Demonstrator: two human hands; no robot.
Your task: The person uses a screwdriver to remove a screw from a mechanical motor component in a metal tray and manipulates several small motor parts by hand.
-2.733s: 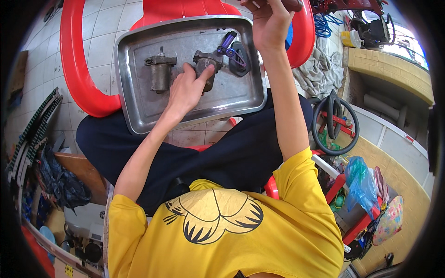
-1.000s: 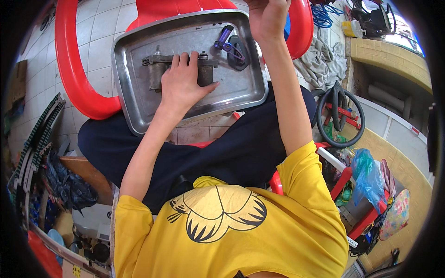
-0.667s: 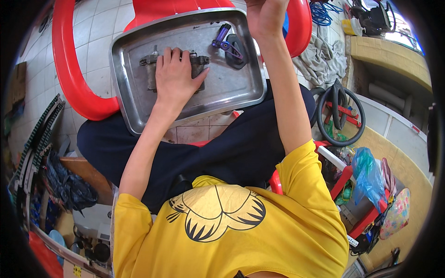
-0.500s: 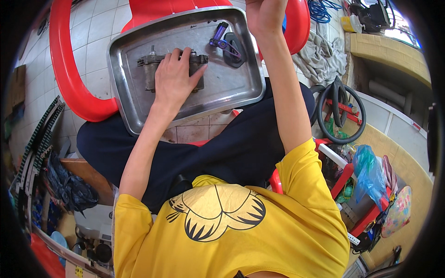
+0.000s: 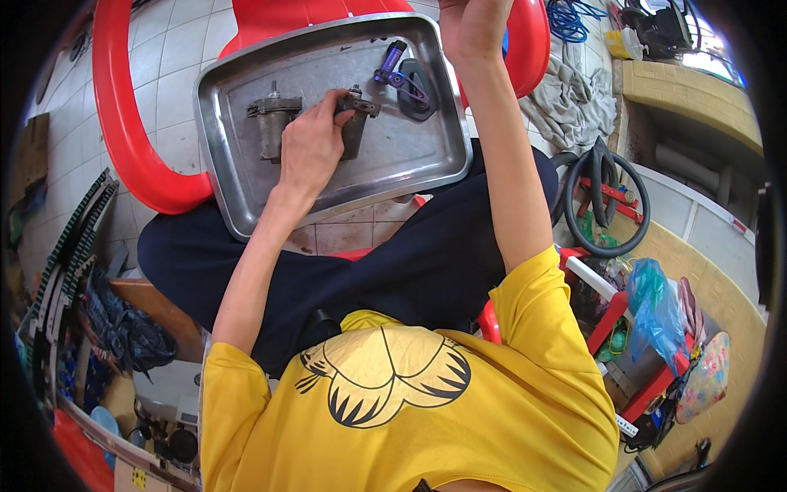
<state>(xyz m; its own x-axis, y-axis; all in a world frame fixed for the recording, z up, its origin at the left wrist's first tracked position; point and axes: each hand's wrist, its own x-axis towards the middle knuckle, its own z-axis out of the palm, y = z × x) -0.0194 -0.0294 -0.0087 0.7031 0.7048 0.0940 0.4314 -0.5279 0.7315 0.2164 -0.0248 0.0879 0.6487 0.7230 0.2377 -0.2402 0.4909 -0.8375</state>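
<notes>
Left hand [image 5: 310,148] was in the tray [image 5: 410,164], fingers curled around the top of a dark motor-like part [image 5: 354,123]; grip looked light, fingertips only. Right hand [image 5: 474,25] was raised at the tray's far edge, mostly cut off by the frame, so I couldn't tell whether it held anything.

Second part [image 5: 269,127], grey cast metal, cylindrical with a stub shaft, lay just left of the hand. Purple anodised piece [image 5: 390,66] and black ring-shaped piece [image 5: 416,78] sat in the far right corner.

Risks, my read:
- tray was smooth stamped steel, perched on the lap and a red plastic chair [image 5: 131,148]; a knee shift could tip it and send parts sliding.
- greasy cast part plus fingertip grip could slip and drop onto the tiled floor [image 5: 49,164].
</notes>
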